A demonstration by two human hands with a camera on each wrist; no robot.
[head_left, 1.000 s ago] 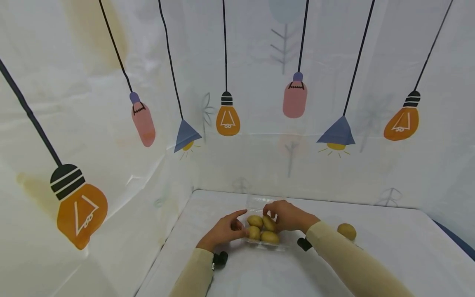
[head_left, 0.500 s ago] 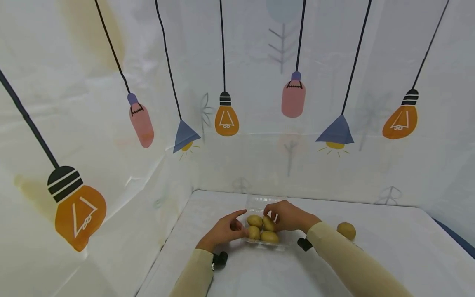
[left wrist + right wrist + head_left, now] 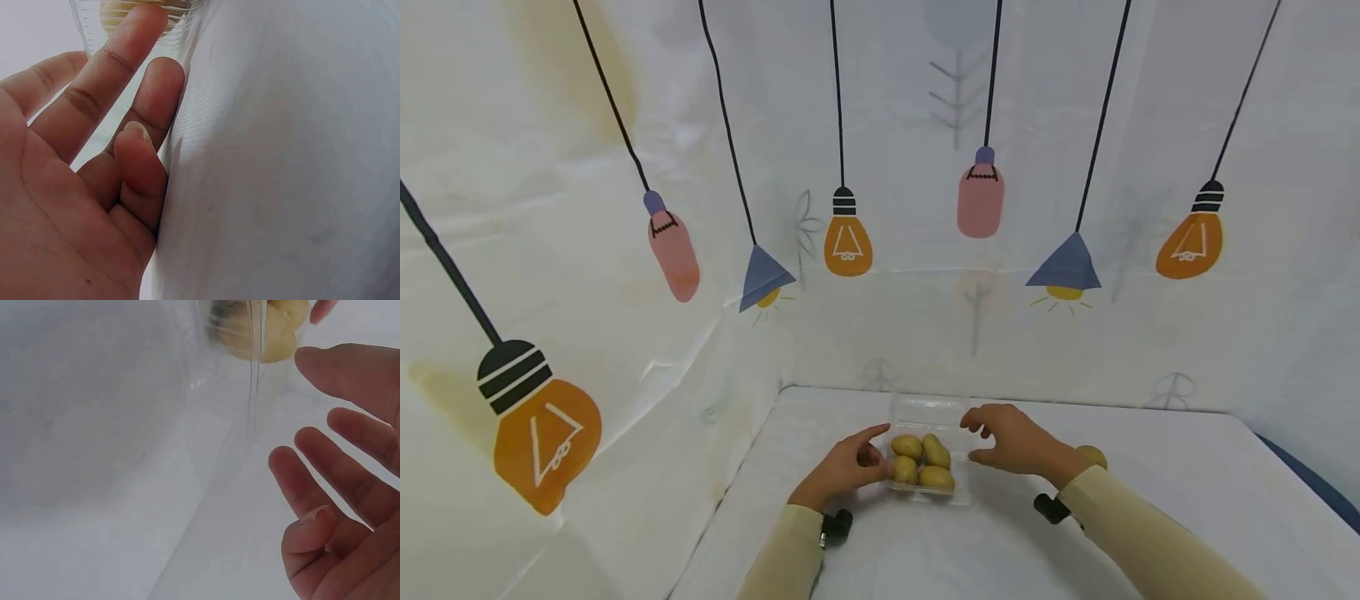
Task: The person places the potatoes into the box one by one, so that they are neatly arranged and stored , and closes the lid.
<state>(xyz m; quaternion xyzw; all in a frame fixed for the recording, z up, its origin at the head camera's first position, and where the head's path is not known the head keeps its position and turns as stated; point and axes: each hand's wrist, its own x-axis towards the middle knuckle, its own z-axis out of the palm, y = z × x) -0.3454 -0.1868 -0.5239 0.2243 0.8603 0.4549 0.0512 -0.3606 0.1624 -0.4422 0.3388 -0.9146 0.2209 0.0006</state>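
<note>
A clear plastic clamshell box (image 3: 960, 493) sits on the white table with its lid (image 3: 928, 410) folded back. Several yellow-brown potatoes (image 3: 937, 477) lie in it, one of them a longer potato (image 3: 936, 451) at the back right. My left hand (image 3: 846, 468) rests at the box's left side with fingers mostly straight; in the left wrist view a fingertip lies against the ribbed wall (image 3: 181, 25). Just off the box's right side, my right hand (image 3: 1022, 442) holds nothing, its fingers apart and loosely bent. Another potato (image 3: 1092, 456) is partly hidden behind the right wrist.
The white-covered table (image 3: 880, 558) meets a white printed curtain (image 3: 880, 333) with lamp drawings at the back and left. Beyond the table's right edge a dark blue strip (image 3: 1311, 479) shows.
My right hand has let go of the longer potato in the box and moved right, over part of the loose potato. The left hand keeps its place by the box. The head view has shifted slightly.
</note>
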